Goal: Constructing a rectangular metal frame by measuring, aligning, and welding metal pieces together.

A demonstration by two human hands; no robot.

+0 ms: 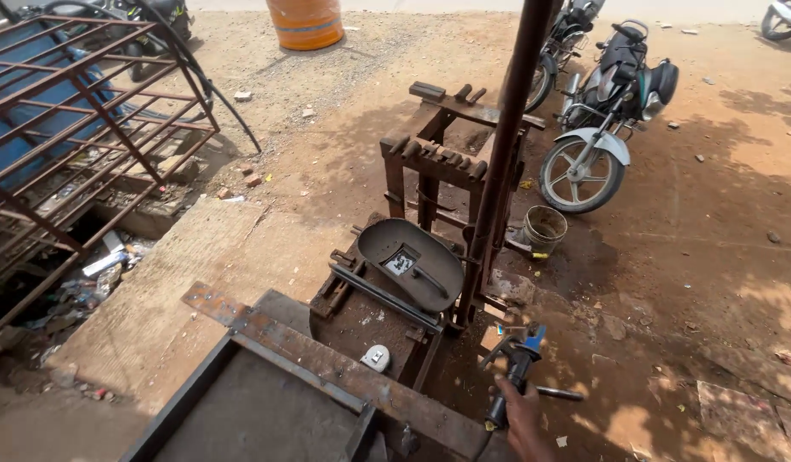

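Observation:
My right hand [522, 419] shows at the bottom edge, closed around the black handle of a welding electrode holder [513, 366] with blue jaws that points up towards the foot of a rusty upright pipe [501, 162]. The holder hangs over the dirt just right of a low metal stand [370, 312]. On that stand lies a dark welding hand shield [410, 263], face down, with a white tape measure [376, 358] in front of it. A short dark rod [560, 393] sticks out beside my hand. My left hand is out of view.
A rusty steel frame with a flat bar [327, 364] fills the bottom centre. A rusty grille [79, 128] stands at the left. Behind the pipe are a metal rack [438, 158], a dirty bucket [544, 229], parked motorcycles [613, 111] and an orange drum [306, 23].

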